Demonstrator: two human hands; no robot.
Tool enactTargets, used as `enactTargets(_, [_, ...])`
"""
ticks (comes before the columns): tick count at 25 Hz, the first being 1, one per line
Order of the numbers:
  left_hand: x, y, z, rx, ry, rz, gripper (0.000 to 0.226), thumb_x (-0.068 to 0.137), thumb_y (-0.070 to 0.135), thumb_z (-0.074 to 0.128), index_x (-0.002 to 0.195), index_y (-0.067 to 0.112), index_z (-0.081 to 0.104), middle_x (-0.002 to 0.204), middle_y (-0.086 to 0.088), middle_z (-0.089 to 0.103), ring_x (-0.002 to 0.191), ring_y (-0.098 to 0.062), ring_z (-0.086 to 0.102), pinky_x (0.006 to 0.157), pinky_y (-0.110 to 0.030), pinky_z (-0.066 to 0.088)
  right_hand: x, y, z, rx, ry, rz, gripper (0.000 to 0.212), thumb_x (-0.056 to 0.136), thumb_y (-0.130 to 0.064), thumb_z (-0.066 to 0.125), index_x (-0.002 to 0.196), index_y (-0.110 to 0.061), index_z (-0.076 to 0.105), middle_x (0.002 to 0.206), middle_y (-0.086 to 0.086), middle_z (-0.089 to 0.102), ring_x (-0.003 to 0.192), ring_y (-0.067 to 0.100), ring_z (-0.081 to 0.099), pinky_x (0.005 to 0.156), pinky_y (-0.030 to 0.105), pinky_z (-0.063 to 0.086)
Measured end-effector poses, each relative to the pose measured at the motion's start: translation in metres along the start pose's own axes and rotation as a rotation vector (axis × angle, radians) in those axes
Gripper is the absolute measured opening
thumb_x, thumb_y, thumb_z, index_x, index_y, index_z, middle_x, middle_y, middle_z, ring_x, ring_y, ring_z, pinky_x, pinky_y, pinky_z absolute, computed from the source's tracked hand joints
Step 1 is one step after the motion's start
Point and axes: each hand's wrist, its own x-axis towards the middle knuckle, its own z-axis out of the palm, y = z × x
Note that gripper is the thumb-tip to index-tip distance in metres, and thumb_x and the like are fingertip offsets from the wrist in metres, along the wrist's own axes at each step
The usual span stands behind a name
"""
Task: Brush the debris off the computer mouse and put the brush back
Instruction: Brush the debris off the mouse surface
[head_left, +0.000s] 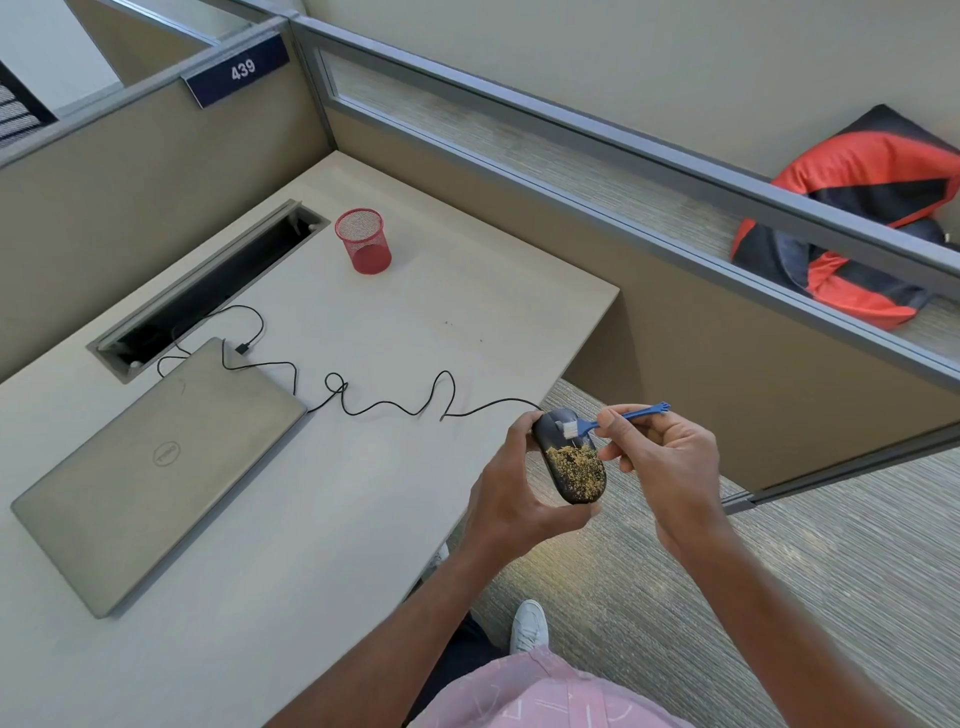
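Clearly, the work is at an early stage. The mouse (570, 457) is held up off the tabletop (363, 467), just past its right edge and over the carpet (779, 597), with the left hand (514, 493) clamped around its near end and left side. The brush (613, 420) is pinched by its blue handle in the right hand (660, 457), and its white bristles are set on the far part of the mouse, near where the cord (389, 405) leaves it. That far part looks dark and mostly clean, while a thick patch of tan debris (576, 465) is seen over the middle and near half, so most of the brushing is judged to be left. The return of the brush is not yet done; the red cup (363, 241), standing far off on the tabletop, is a likely place for it, though this cannot be confirmed.

Open room is ample below the mouse, so the debris may be swept down onto the carpet. The laptop (156, 467) lies well apart to the left. The cord trails slack across the tabletop, and the reach to the cup is unobstructed
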Motion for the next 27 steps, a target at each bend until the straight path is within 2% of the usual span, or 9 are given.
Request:
enactTargets(7, [-0.001,-0.003,-0.002,-0.009,0.009,-0.001,0.116,0.070,0.064,0.102,0.163,0.035,0.040,0.148,0.019,0.068,0.138,-0.006,0.065,0.103,-0.034,0.059,-0.009,0.004,-0.011,-0.065,-0.002,-0.025,0.003,0.095,-0.027,0.090,0.095,-0.026,0.088,0.083,0.008,0.085,0.067,0.018,0.078,0.058,0.021,0.057])
enactTargets(12, [-0.001,-0.006,-0.002,0.006,0.000,0.000,0.116,0.069,0.065,0.103,0.162,0.037,0.041,0.146,0.020,0.067,0.136,-0.006,0.064,0.101,-0.028,0.058,-0.005,-0.005,-0.013,-0.056,-0.002,-0.082,0.005,0.095,-0.023,0.089,0.098,-0.020,0.088,0.086,0.008,0.085,0.068,0.020,0.078,0.060,0.018,0.058])
enactTargets(15, [-0.002,-0.006,-0.002,0.008,0.005,0.004,0.115,0.068,0.065,0.103,0.161,0.039,0.041,0.144,0.022,0.068,0.136,-0.004,0.065,0.099,-0.026,0.057,-0.006,-0.010,-0.004,-0.207,-0.010,-0.194,0.005,0.095,-0.019,0.090,0.097,-0.023,0.087,0.078,0.000,0.084,0.065,0.017,0.079,0.060,0.022,0.061])
enactTargets(18, [-0.001,-0.006,-0.002,0.010,0.018,0.006,0.115,0.067,0.064,0.104,0.161,0.039,0.042,0.143,0.022,0.069,0.135,-0.004,0.065,0.100,-0.029,0.059,-0.013,-0.012,0.002,-0.363,-0.023,-0.318,0.018,0.094,-0.012,0.090,0.093,-0.029,0.085,0.071,-0.006,0.080,0.063,0.014,0.078,0.057,0.019,0.058])
enactTargets(23, [-0.002,-0.007,-0.001,0.015,0.023,0.002,0.115,0.067,0.065,0.103,0.161,0.039,0.041,0.142,0.022,0.069,0.134,-0.004,0.065,0.101,-0.031,0.059,-0.018,-0.014,-0.003,-0.494,-0.023,-0.418,0.011,0.091,-0.007,0.092,0.092,-0.018,0.087,0.072,-0.004,0.079,0.059,0.016,0.076,0.051,0.032,0.058])
enactTargets(25, [-0.002,-0.007,-0.001,0.015,0.023,0.003,0.115,0.067,0.065,0.103,0.161,0.039,0.041,0.142,0.022,0.069,0.134,-0.004,0.065,0.100,-0.029,0.058,-0.017,-0.016,-0.002,-0.496,-0.015,-0.429,0.010,0.092,-0.008,0.091,0.093,-0.016,0.087,0.071,-0.006,0.079,0.056,0.013,0.074,0.049,0.025,0.055])
enactTargets(27, [-0.001,-0.006,-0.001,0.015,0.025,0.003,0.115,0.067,0.065,0.102,0.160,0.040,0.041,0.141,0.022,0.069,0.132,-0.003,0.066,0.098,-0.024,0.057,-0.015,-0.017,0.001,-0.476,-0.010,-0.426,0.009,0.092,-0.007,0.090,0.094,-0.015,0.087,0.071,-0.007,0.078,0.055,0.007,0.072,0.050,0.012,0.049])
